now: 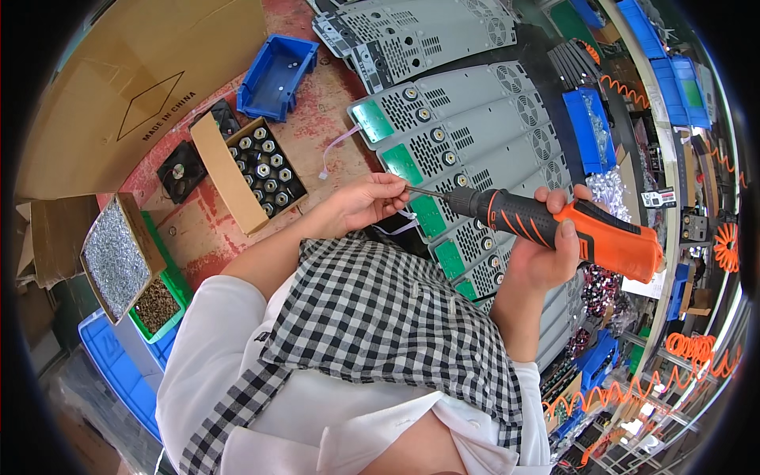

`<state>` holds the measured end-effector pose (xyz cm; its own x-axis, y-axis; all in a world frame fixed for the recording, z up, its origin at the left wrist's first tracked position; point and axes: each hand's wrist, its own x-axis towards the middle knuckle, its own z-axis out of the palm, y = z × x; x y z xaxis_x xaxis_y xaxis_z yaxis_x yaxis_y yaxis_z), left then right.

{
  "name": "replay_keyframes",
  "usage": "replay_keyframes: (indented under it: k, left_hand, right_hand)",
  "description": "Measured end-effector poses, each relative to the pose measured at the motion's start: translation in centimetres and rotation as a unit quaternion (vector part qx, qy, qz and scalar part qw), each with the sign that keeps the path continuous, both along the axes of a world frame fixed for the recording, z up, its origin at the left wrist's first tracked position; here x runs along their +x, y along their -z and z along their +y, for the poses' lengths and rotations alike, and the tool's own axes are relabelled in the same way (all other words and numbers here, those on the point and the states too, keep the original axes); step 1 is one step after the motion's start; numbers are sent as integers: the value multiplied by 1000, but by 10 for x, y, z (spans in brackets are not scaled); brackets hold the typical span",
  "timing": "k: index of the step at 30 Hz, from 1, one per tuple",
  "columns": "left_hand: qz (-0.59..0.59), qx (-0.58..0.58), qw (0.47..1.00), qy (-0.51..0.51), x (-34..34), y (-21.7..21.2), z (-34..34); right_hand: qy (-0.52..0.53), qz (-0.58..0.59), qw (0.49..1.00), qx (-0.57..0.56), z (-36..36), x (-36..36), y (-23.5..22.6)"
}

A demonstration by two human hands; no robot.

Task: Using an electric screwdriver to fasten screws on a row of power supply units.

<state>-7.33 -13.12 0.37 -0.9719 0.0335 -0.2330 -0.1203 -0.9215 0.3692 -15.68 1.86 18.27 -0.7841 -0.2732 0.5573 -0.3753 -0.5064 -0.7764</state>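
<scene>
"Orange-and-black cylindrical power screwdriver, held over the grey perforated panels. Any writing about?"

"Black capitals beside a diamond outline on the large brown cardboard box. At the right hangs a small black-and-white label, too small to read. The tool's black section bears slanting orange stripes"

"Which way does it point?"

"Its thin metal bit points to the left and slightly up. The long axis slants from the orange butt at lower right to that tip, across the row of panels"

"And the hands?"

"The right hand is wrapped round the tool's body. The left hand has thumb and forefinger pinched together at the tip; I can't tell whether a screw sits between them"

"The surface, the room?"

"A worn, red-and-tan tabletop, with a blue plastic bin and an open cardboard box of black-and-silver round parts on it. To the right, coiled orange hoses hang by crowded shelving"
</scene>
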Motion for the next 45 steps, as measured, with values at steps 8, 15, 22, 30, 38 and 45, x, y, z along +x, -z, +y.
replay_keyframes:
  k: [8, 15, 22, 30, 38, 45]
  left_hand:
    - [9, -41, 999, 17, -1, 2, -4]
    - [2, -96, 995, 23, 4, 7, -10]
    - [-24, -125, 992, -4, 3, 11, -11]
    - [-199, -245, 942, -110, -4, 30, -25]
    - [-238, -282, 929, -16, -41, 42, -28]
    - [-234, -266, 935, -32, -48, 50, -26]
  right_hand:
    - [-31, 5, 999, 21, 2, -2, 1]
    - [-38, -30, 999, 23, -10, -4, 2]
    - [-59, -2, 998, 33, -23, -3, 9]
    - [-42, 16, 993, 109, -27, -21, 48]
    - [-44, -18, 994, 99, -33, -24, 53]
    - [-86, 52, 982, 159, -36, -20, 54]
